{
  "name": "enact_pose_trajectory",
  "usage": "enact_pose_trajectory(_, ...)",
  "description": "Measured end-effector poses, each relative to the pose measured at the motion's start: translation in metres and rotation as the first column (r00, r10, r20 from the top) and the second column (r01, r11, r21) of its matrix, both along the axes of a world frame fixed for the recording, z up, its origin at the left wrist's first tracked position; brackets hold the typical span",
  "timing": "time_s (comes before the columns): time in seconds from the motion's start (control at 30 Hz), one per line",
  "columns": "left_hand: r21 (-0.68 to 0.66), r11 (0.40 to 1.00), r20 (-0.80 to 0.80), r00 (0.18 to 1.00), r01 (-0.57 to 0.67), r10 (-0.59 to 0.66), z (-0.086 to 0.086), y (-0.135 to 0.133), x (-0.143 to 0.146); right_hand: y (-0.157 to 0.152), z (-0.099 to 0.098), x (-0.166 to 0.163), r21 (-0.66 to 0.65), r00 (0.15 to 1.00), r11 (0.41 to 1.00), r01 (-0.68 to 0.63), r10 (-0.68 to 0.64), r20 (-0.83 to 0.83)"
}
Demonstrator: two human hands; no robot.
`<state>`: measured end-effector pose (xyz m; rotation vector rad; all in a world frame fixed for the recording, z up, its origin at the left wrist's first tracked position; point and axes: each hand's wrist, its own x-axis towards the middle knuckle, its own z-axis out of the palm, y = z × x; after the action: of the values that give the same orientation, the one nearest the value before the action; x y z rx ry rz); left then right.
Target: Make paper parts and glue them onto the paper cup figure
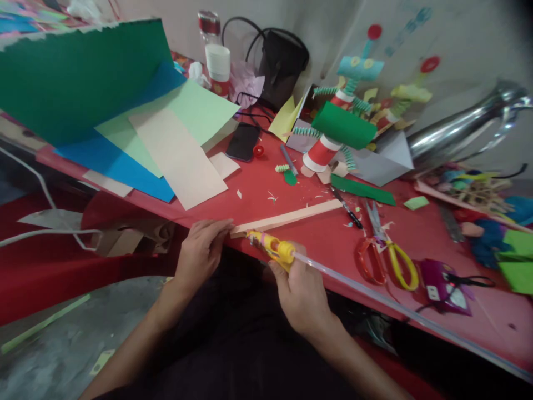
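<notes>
My right hand (303, 289) is wrapped round a yellow glue gun (280, 250), with a long clear glue stick (358, 280) trailing from its back towards the lower right. The gun's nozzle points left, close to the end of a narrow peach paper strip (291, 216). That end is pinched between the fingers of my left hand (202, 244) at the table's front edge. The rest of the strip stretches right across the red table (258, 194). Whether the nozzle touches the paper I cannot tell.
Scissors (385, 250) and a black pen (347, 208) lie to the right. Paper-cup figures (322, 153) stand at the back beside a metal jug (462, 128). Coloured paper sheets (179, 150) and a phone (242, 141) lie at the left and middle.
</notes>
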<state>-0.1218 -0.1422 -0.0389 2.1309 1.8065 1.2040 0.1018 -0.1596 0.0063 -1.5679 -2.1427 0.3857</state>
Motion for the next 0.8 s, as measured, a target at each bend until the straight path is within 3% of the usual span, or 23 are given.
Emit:
enact_pose_trajectory(0.13, -0.018, 1.000, 0.005, 1.000, 0.014, -0.014, 0.001, 0.001, 0.000, 0.007, 0.000, 0.013, 0.012, 0.998, 0.999, 0.045, -0.046, 0.031)
enact_pose_trajectory(0.37, -0.003, 1.000, -0.010, 1.000, 0.022, -0.022, 0.003, 0.002, -0.001, 0.032, -0.005, 0.066, -0.012, 0.910, 0.921, 0.389, -0.382, 0.161)
enact_pose_trajectory(0.43, 0.006, 1.000, -0.019, 1.000, 0.017, -0.017, 0.002, 0.002, -0.001, 0.031, -0.004, 0.066, -0.012, 0.909, 0.919, 0.395, -0.389, 0.150)
enact_pose_trajectory(0.6, 0.000, 1.000, -0.046, 0.999, 0.015, -0.015, 0.000, 0.002, -0.003, 0.022, -0.003, 0.046, -0.044, 0.976, 0.976, 0.213, -0.211, 0.061)
enact_pose_trajectory(0.7, -0.010, 1.000, -0.054, 0.998, 0.019, -0.020, 0.000, 0.002, -0.004, 0.028, -0.001, 0.059, -0.070, 0.957, 0.954, 0.290, -0.288, 0.044)
enact_pose_trajectory(0.8, -0.004, 1.000, -0.058, 0.998, 0.024, -0.024, 0.001, 0.003, -0.005, 0.042, 0.004, 0.097, -0.115, 0.907, 0.905, 0.410, -0.418, -0.057)
